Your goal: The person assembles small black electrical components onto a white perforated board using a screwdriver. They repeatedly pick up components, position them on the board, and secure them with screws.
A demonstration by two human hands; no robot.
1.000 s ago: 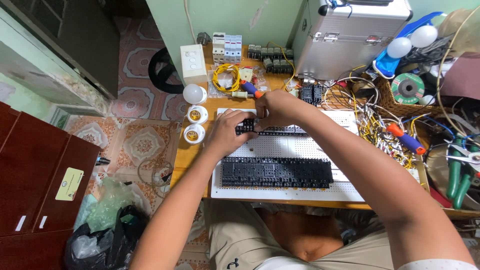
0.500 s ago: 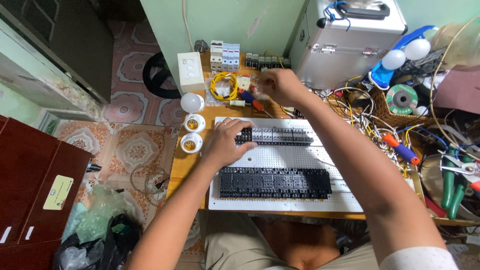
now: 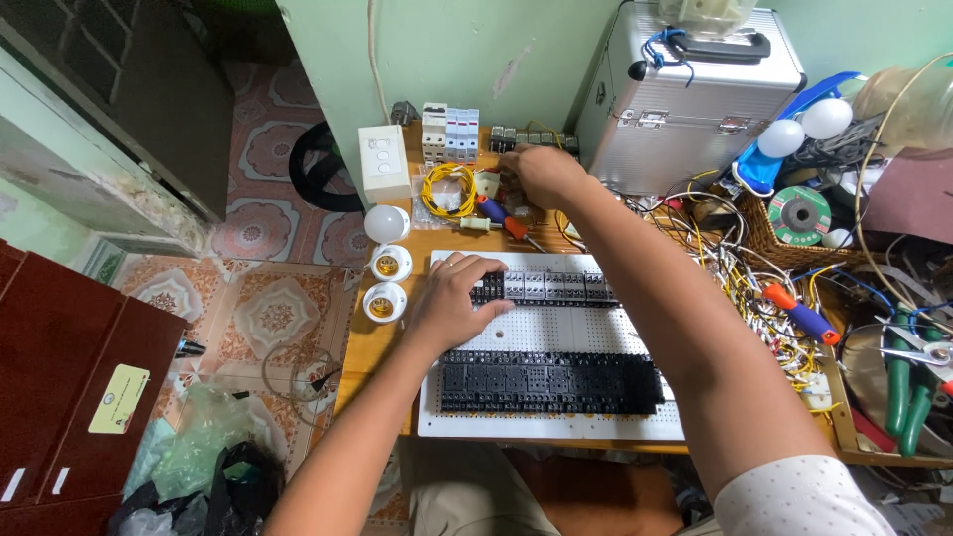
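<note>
A white perforated panel (image 3: 556, 333) lies on the wooden workbench. It carries an upper row of black and grey modules (image 3: 551, 288) and a lower block of black relay sockets (image 3: 551, 382). My left hand (image 3: 452, 298) rests flat on the left end of the upper row, fingers spread. My right hand (image 3: 541, 177) reaches to the back of the bench, beside a small white part (image 3: 486, 184) and a red and blue screwdriver (image 3: 501, 215). Whether its fingers hold anything is hidden.
A yellow wire coil (image 3: 447, 189), white breakers (image 3: 452, 134) and a white switch box (image 3: 383, 162) stand at the back. Two lamp holders (image 3: 387, 283) and a bulb (image 3: 385, 223) sit left. A metal case (image 3: 695, 99), tangled wires (image 3: 745, 273) and green pliers (image 3: 908, 392) crowd the right.
My right hand has left the upper row of modules and reached back toward the far edge of the bench. My left hand stays on the row's left end.
</note>
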